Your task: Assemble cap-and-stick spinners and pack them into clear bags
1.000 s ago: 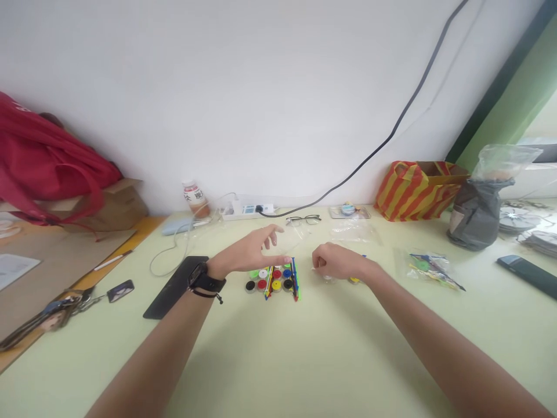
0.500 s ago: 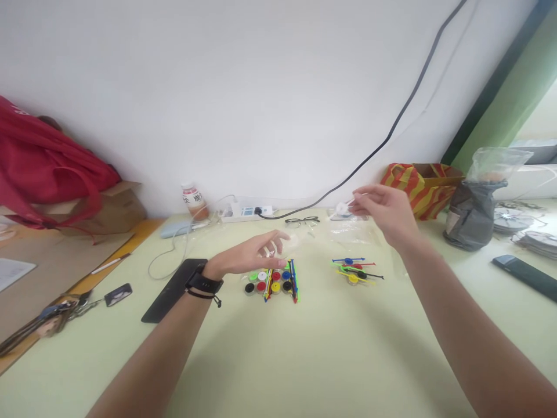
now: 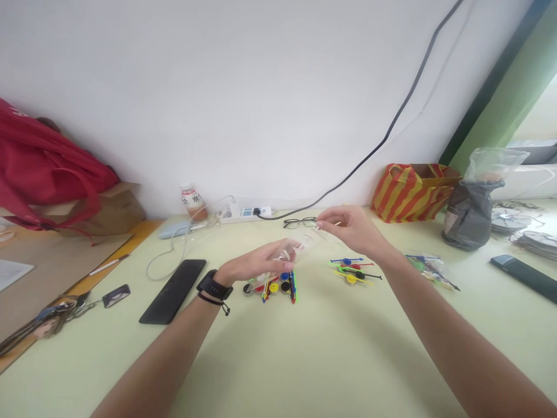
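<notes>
On the pale green bench [image 3: 261, 360], your left grip [image 3: 259, 261] holds a clear, crumpled plastic bag [image 3: 306, 246] at the middle, its outline hard to make out. Your right grip [image 3: 348, 229] is narrow; blur hides whether it holds anything. Multicoloured arrow spinners [image 3: 351, 279] lie right; bright round discs [image 3: 274, 287], partly hidden, sit beneath your left grip.

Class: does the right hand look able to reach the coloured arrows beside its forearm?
Probably yes: the right hand is near the arrows, and nothing visible covers them; whether its fingers hold something is unclear.
</notes>
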